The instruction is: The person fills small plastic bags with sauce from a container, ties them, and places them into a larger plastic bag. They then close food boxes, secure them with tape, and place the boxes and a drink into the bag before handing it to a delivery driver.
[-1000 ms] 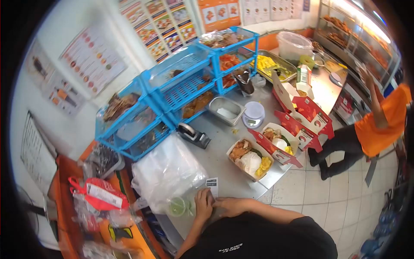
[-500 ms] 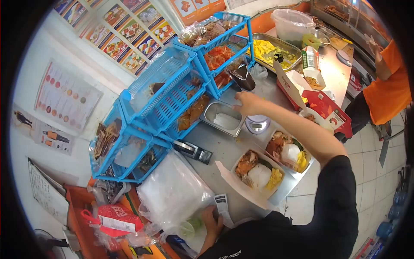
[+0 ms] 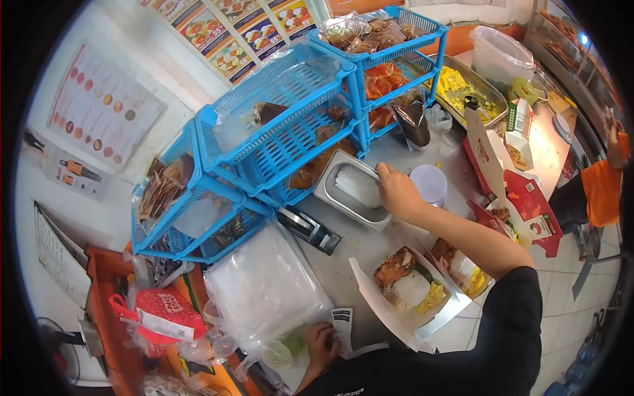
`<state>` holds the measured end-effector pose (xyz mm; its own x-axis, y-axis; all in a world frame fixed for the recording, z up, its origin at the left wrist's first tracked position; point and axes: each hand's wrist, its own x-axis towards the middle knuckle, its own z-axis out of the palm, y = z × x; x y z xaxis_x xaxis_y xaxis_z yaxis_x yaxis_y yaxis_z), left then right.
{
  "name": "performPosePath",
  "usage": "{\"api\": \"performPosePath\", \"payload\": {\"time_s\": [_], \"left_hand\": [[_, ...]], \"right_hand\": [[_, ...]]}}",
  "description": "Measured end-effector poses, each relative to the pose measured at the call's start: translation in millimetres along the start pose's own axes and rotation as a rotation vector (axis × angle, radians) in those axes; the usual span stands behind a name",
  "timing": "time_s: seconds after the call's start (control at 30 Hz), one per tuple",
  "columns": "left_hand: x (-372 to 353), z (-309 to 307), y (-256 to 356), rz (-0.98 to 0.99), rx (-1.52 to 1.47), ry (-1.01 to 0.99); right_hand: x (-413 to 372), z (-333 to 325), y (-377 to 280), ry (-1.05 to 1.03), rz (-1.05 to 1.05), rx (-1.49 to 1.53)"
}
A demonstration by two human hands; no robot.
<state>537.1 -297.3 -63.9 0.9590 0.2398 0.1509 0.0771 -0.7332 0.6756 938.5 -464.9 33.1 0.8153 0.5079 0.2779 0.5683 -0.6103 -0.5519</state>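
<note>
My right hand (image 3: 400, 191) has its fingers closed on the right rim of a small steel pan (image 3: 356, 210). White material (image 3: 357, 185) lies inside the pan. Just beyond my wrist sits a round pale scale (image 3: 428, 184), its display now hidden. My left hand (image 3: 321, 346) rests low at the near table edge with curled fingers; what is under them is hidden. Beside it are a printed receipt (image 3: 342, 325) and a stack of clear plastic bags (image 3: 264, 284). An open meal box (image 3: 409, 284) with rice, chicken and egg stands below my right forearm, a second box (image 3: 465, 267) partly behind it.
Blue tiered baskets (image 3: 277, 142) with bagged food line the wall. A black tape dispenser (image 3: 310, 231) lies before them. Farther back are a brown pouch (image 3: 413, 122), a tray of yellow egg (image 3: 469, 92) and red boxes (image 3: 528, 211). Another person in orange (image 3: 601, 191) stands right.
My right hand has gone from reaching above the pan's edge to closing on its rim. My view has shifted. The left hand stays near the receipt.
</note>
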Motion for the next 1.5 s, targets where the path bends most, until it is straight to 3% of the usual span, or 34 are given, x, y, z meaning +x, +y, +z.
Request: {"api": "performPosePath", "payload": {"time_s": [0.03,0.1,0.2,0.33,0.4,0.47,0.5,0.53,0.57,0.6,0.63,0.73,0.77,0.8,0.83,0.9,0.97,1.0,1.03,1.1,1.23,1.4,1.5], "left_hand": [[1.1,0.1,1.1,0.007,0.006,0.008],[2.2,0.2,3.5,0.015,-0.002,0.015],[3.1,0.2,3.2,0.026,-0.002,0.025],[2.4,0.9,-0.2,0.047,0.003,0.033],[1.6,2.0,-1.7,0.032,-0.018,0.032],[7.7,-0.8,-3.0,0.038,-0.031,0.004],[1.3,-2.6,-0.4,0.004,-0.031,0.008],[2.8,-3.5,-0.6,-0.036,-0.029,0.033],[2.9,-4.5,-1.1,0.015,-0.018,0.029],[3.0,-5.2,-2.0,0.068,-0.004,0.026],[3.1,-4.9,-2.5,0.031,0.003,0.055],[0.5,-5.8,-5.8,0.095,-0.019,0.028],[-0.1,-4.5,-6.1,0.093,-0.015,0.026],[-1.4,-1.9,-8.5,0.089,-0.027,0.026],[-3.7,0.6,-10.2,0.081,-0.039,0.029],[-6.3,0.6,-11.7,0.065,-0.068,-0.031],[-8.4,-1.4,-9.7,0.137,-0.028,-0.003],[-10.1,-4.4,-8.2,0.146,-0.029,-0.028],[-10.9,-9.2,-7.4,0.159,-0.035,-0.054],[-13.3,-15.8,-3.3,0.157,-0.012,-0.047],[-34.5,-9.5,-10.4,0.234,0.000,-0.039],[-69.6,4.4,-19.6,0.134,0.018,0.076],[-78.7,5.7,-30.4,0.112,0.031,0.103]], "right_hand": [[1.9,2.7,5.3,-0.001,0.005,-0.011],[6.1,12.0,19.4,-0.205,0.221,0.108],[5.6,20.2,33.2,-0.244,0.295,0.183],[-10.0,-4.0,38.2,-0.284,0.327,0.224],[-22.4,-31.5,44.7,-0.470,0.180,0.056],[-33.3,-68.0,34.9,-0.649,0.192,-0.075],[-51.8,-90.9,24.8,-0.562,0.228,0.022],[-54.7,-106.8,17.6,-0.604,0.214,-0.091],[-66.2,-116.5,26.5,-0.565,0.152,0.047],[-74.8,-127.6,14.6,-0.497,0.244,0.122],[-80.0,-141.0,-3.5,-0.418,0.168,0.091],[-105.8,-152.6,-5.4,-0.285,0.223,0.248],[-107.5,-163.4,-24.1,-0.316,0.174,0.149],[-120.1,-162.8,-30.4,-0.203,0.238,0.218],[-125.3,-172.4,-46.0,-0.268,0.203,0.156],[-146.3,-167.2,-69.7,-0.116,0.095,0.232],[-157.3,-169.1,-92.8,-0.236,-0.019,0.201],[-171.2,-156.8,-107.1,-0.143,-0.011,0.265],[-164.5,-157.1,-120.8,-0.405,-0.036,0.439],[-171.6,-153.7,-188.2,-0.397,-0.322,0.135],[-193.8,-116.7,-222.4,-0.729,-0.204,0.238],[-219.6,-68.1,-280.7,-0.978,-0.127,0.307],[-227.1,-26.2,-281.8,-1.072,-0.467,0.216]]}}
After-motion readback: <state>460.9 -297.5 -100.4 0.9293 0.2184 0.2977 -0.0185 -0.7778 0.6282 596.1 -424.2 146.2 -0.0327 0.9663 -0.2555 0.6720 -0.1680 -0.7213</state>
